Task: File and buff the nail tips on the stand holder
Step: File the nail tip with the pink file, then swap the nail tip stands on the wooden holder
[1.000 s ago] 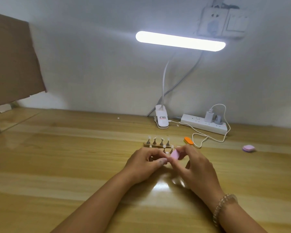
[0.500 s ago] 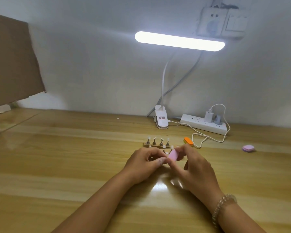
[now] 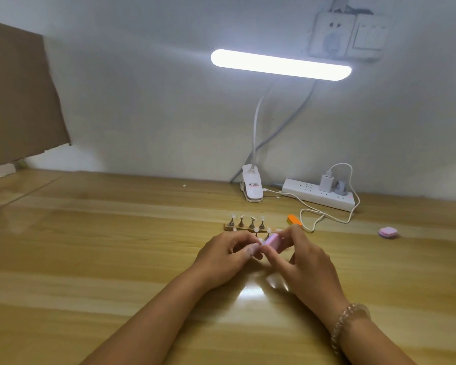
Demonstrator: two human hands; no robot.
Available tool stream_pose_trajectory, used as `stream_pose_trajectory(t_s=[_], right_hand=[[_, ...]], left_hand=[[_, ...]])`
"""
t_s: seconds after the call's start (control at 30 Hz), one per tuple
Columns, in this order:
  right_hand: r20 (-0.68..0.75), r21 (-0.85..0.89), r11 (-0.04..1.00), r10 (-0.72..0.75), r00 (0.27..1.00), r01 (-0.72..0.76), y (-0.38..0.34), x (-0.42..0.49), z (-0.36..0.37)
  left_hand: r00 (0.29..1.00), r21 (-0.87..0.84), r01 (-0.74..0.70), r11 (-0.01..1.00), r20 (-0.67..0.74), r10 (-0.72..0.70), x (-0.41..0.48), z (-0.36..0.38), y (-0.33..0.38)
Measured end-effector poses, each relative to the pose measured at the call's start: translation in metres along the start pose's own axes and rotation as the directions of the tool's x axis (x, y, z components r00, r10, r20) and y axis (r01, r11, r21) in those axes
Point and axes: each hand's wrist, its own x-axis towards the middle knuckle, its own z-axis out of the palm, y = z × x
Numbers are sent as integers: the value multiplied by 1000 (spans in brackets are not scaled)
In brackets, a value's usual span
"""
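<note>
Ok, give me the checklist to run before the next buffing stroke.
1. Pink buffer block pinched in right hand: ok.
2. Left hand steadying a tip at the buffer: cannot tell, fingers hide it.
3. Stand holder flat on the table: ok.
4. Back-row nail tips seated on their pegs: ok.
5. Orange file lying free beside the holder: ok.

This looks like a plain home desk corner: a wooden tabletop (image 3: 116, 246) against a bare white wall, a clip-on lamp (image 3: 279, 65), a power strip (image 3: 316, 197) with chargers and a wall socket (image 3: 332, 35) above.
</note>
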Motion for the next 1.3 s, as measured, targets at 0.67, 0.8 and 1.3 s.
stream_pose_trajectory(t_s=[0.67,0.8,1.3], right_hand=[[3,2,995,-96,995,96,-3,-4,2],[-32,30,999,-16,999,17,-1,0,0],[107,-136,985,-88,990,102,-9,-6,-4]], left_hand=[[998,-55,16,998,-54,-19,2,-1,-1],[999,-64,11,998,-30,-13,0,0,-1],[994,-96,15,995,-106,-25,1,-1,4]])
